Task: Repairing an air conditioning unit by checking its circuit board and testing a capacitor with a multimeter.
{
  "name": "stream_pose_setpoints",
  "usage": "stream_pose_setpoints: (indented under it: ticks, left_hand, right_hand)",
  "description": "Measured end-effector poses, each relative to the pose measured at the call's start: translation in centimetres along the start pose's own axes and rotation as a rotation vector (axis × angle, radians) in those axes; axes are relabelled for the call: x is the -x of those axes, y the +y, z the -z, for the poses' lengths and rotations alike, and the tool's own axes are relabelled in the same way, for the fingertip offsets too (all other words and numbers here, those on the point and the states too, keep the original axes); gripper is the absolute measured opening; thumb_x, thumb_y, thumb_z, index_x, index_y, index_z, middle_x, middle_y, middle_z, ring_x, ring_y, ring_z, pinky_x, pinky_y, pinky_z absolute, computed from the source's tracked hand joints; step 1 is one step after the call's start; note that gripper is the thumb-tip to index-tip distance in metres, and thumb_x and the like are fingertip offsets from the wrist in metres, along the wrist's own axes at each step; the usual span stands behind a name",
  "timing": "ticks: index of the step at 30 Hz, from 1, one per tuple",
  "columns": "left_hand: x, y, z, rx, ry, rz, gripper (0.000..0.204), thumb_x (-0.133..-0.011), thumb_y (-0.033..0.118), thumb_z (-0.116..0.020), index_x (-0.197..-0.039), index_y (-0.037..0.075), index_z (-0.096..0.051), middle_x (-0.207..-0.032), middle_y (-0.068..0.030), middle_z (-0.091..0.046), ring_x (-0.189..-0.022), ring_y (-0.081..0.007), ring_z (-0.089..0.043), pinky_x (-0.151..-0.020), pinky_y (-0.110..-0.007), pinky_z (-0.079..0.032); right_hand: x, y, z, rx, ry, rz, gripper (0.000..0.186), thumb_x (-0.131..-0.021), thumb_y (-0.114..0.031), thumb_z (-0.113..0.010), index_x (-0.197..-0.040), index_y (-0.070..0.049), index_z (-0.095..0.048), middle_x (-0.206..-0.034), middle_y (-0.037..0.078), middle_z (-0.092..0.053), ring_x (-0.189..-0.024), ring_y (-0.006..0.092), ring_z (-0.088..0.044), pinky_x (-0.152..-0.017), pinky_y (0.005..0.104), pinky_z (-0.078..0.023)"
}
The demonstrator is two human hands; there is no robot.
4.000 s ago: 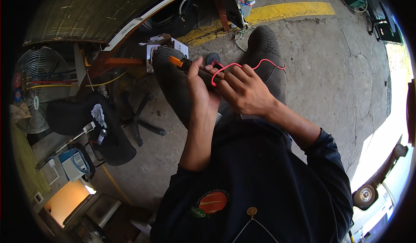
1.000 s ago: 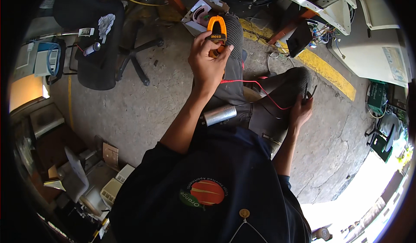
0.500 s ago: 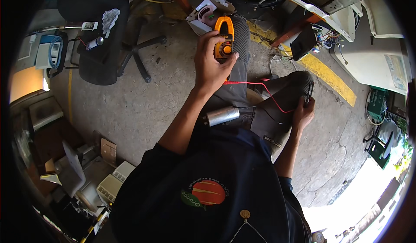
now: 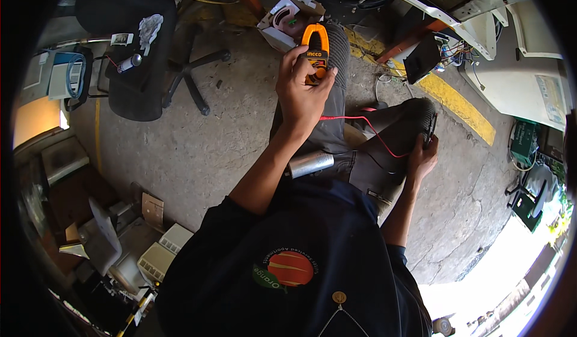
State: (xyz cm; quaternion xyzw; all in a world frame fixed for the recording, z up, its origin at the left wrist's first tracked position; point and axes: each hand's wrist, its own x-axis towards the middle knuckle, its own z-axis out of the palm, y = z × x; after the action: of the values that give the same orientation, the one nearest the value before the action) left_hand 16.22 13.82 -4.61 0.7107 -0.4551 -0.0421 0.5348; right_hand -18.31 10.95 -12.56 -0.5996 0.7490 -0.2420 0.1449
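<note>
An orange and black clamp meter [image 4: 316,54] is held above my left thigh, its jaw pointing away from me. My left hand [image 4: 303,94] is closed around its body, fingers and thumb covering much of the dial. From the meter a red test lead [image 4: 375,134] runs right to my right hand [image 4: 423,160]. A black lead lies across my lap toward the same side. My right hand is closed at my right knee, against a slim dark object [image 4: 431,128] whose kind is unclear. A silver cylindrical capacitor [image 4: 311,164] lies on my lap.
A black swivel chair [image 4: 141,54] stands at left, with crumpled paper [image 4: 150,32] and a small can [image 4: 128,63] on it. An open carton [image 4: 288,21] sits beyond my left knee. At right are tangled wires [image 4: 460,54] and a white appliance panel [image 4: 523,85].
My left hand and the clamp meter have shifted slightly right and nearer. Its fingers now cover more of the dial. My right hand has barely moved.
</note>
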Motion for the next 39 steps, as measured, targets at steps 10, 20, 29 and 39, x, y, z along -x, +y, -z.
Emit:
stream_pose_setpoints:
  ticks: [10,20,29,39]
  left_hand:
    - [0.2,-0.3,0.1,0.01,0.019,-0.066,0.035,-0.079,0.005,-0.092,-0.087,0.002,-0.059,-0.133,-0.0154,-0.064,-0.103,-0.0308,-0.072,-0.08,-0.04,-0.06]
    - [0.6,0.3,-0.3,0.02,0.047,-0.008,0.037,-0.079,0.005,-0.093,-0.086,0.003,-0.057,-0.132,-0.0159,-0.064,-0.109,-0.0302,-0.069,-0.086,-0.04,-0.06]
    - [0.5,0.3,-0.3,-0.044,0.07,-0.022,0.041,-0.078,0.007,-0.095,-0.085,0.003,-0.054,-0.128,-0.0165,-0.066,-0.111,-0.0313,-0.069,-0.09,-0.043,-0.059]
    - [1.0,-0.4,-0.3,0.023,0.05,-0.055,0.037,-0.078,0.005,-0.094,-0.089,0.002,-0.059,-0.132,-0.017,-0.063,-0.111,-0.0311,-0.069,-0.088,-0.041,-0.06]
  right_hand:
    - [-0.2,0.4,-0.2,0.008,-0.012,-0.04,0.041,-0.097,-0.035,-0.07,-0.123,-0.003,-0.069,-0.101,0.027,-0.075,-0.093,0.0481,-0.073,-0.08,0.0559,-0.053]
    - [-0.1,0.0,-0.1,0.016,-0.005,-0.045,0.04,-0.099,-0.037,-0.071,-0.122,-0.004,-0.071,-0.1,0.026,-0.076,-0.092,0.0458,-0.074,-0.079,0.0544,-0.054]
    - [-0.1,0.8,-0.6,0.009,0.032,-0.004,0.041,-0.099,-0.037,-0.071,-0.122,-0.003,-0.071,-0.099,0.025,-0.076,-0.091,0.0453,-0.074,-0.08,0.0535,-0.054]
    - [-0.1,0.2,0.1,-0.011,-0.034,-0.048,0.044,-0.098,-0.036,-0.07,-0.126,-0.002,-0.069,-0.109,0.027,-0.076,-0.1,0.0483,-0.073,-0.085,0.0546,-0.054]
